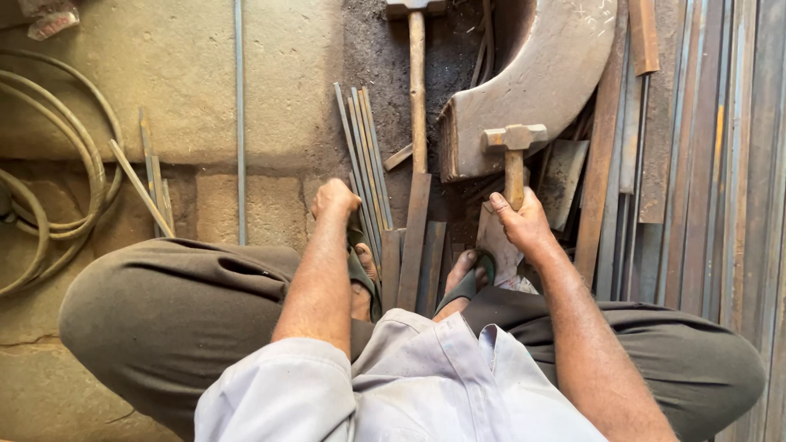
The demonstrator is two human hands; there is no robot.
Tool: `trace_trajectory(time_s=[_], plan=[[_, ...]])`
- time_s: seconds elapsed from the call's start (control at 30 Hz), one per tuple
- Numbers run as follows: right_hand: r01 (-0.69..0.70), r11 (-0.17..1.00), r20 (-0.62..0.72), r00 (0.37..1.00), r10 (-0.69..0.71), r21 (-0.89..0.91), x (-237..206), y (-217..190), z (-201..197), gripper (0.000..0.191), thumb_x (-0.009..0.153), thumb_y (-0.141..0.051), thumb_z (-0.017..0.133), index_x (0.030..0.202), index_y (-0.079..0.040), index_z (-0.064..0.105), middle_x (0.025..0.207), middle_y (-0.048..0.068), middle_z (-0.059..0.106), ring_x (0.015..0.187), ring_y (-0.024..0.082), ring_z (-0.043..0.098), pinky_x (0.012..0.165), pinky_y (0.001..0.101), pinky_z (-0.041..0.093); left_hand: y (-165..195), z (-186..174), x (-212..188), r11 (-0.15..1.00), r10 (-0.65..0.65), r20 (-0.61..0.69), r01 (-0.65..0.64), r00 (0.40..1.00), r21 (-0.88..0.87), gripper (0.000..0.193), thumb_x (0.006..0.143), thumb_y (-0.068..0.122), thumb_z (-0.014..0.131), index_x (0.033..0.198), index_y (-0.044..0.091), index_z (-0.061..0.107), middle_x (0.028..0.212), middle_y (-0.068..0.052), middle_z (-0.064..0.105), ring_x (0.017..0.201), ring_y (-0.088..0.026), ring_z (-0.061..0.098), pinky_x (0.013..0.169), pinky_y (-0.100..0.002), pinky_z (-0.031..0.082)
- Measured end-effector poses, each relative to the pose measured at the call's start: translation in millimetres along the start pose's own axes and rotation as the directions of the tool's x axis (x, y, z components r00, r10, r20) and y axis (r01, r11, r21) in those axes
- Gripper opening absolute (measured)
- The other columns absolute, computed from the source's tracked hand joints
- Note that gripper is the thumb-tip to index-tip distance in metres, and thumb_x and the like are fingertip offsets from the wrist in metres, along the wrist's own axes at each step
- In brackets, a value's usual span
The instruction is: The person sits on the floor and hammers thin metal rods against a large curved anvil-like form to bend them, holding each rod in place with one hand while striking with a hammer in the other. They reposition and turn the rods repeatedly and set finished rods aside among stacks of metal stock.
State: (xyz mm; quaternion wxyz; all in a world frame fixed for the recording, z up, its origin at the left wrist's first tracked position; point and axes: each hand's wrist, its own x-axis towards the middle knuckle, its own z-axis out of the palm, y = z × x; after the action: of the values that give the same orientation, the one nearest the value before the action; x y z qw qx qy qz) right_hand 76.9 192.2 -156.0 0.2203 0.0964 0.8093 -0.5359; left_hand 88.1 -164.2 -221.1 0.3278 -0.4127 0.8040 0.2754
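I squat on the ground and look down between my knees. My right hand (524, 219) grips the wooden handle of a small hammer (514, 139), whose metal head points away from me beside a curved grey metal block (540, 82). My left hand (334, 198) is closed at the near ends of a bundle of thin metal rods (364, 155) lying on the ground; the exact grip is hidden. Flat metal strips (413, 245) lie between my sandalled feet.
A long-handled sledgehammer (417, 82) lies straight ahead. Long metal bars and strips (696, 164) are stacked along the right. A coiled hose (49, 164) lies at the left, a thin rod (239, 123) and a few short rods (151, 184) rest on the stone slabs.
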Motion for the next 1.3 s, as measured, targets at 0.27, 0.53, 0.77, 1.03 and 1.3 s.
trace_trajectory(time_s=[0.27,0.53,0.77,1.03,1.3], plan=[[-0.057,0.998,-0.002,0.998,0.057,0.005,-4.8,-9.0,-0.1,0.036,0.096,-0.037,0.071,0.100,-0.008,0.049,0.069,-0.004,0.049,0.053,0.007,0.043,0.044,0.0273,0.037,5.1,12.0,-2.3,1.000,0.014,0.008,-0.014,1.000,0.009,0.037,0.087,0.015,0.077,0.124,0.008,0.073,0.133,-0.017,0.068,0.125,-0.032,0.064,0.102,-0.044,0.053],[-0.018,1.000,0.001,1.000,0.018,-0.015,-2.6,-4.0,1.6,0.033,0.097,-0.037,0.070,0.099,-0.011,0.051,0.070,-0.005,0.050,0.055,0.005,0.044,0.046,0.0260,0.038,1.1,5.1,0.1,0.998,0.039,-0.106,-0.044,0.994,-0.042,0.030,0.095,0.021,0.067,0.119,0.005,0.074,0.129,-0.019,0.068,0.120,-0.036,0.065,0.100,-0.046,0.054],[-0.014,0.998,0.008,1.000,0.015,-0.063,-0.8,-1.3,-1.0,0.031,0.098,-0.035,0.070,0.096,-0.011,0.051,0.068,-0.005,0.051,0.053,0.006,0.044,0.044,0.0259,0.037,0.1,-18.6,8.0,0.989,0.108,-0.278,-0.132,0.954,-0.066,0.025,0.095,0.027,0.071,0.108,0.006,0.073,0.114,-0.018,0.073,0.105,-0.034,0.070,0.086,-0.046,0.057],[-0.039,0.999,-0.018,0.999,0.038,-0.018,-5.1,-7.2,3.5,0.035,0.097,-0.038,0.071,0.098,-0.010,0.051,0.070,-0.005,0.051,0.055,0.005,0.044,0.045,0.0258,0.038,-6.3,57.0,-53.1,0.959,0.121,0.194,-0.165,0.974,0.230,0.057,0.078,0.046,0.086,0.120,0.008,0.074,0.126,-0.015,0.071,0.117,-0.029,0.068,0.096,-0.041,0.057],[-0.013,1.000,-0.006,1.000,0.013,-0.025,-2.6,-12.4,3.5,0.036,0.097,-0.040,0.071,0.099,-0.009,0.052,0.070,-0.002,0.053,0.057,0.008,0.045,0.049,0.0272,0.039,1.4,76.8,-53.6,0.985,0.094,0.124,-0.110,0.988,0.129,0.039,0.085,0.030,0.078,0.117,0.007,0.075,0.127,-0.017,0.069,0.119,-0.032,0.067,0.098,-0.042,0.054]])
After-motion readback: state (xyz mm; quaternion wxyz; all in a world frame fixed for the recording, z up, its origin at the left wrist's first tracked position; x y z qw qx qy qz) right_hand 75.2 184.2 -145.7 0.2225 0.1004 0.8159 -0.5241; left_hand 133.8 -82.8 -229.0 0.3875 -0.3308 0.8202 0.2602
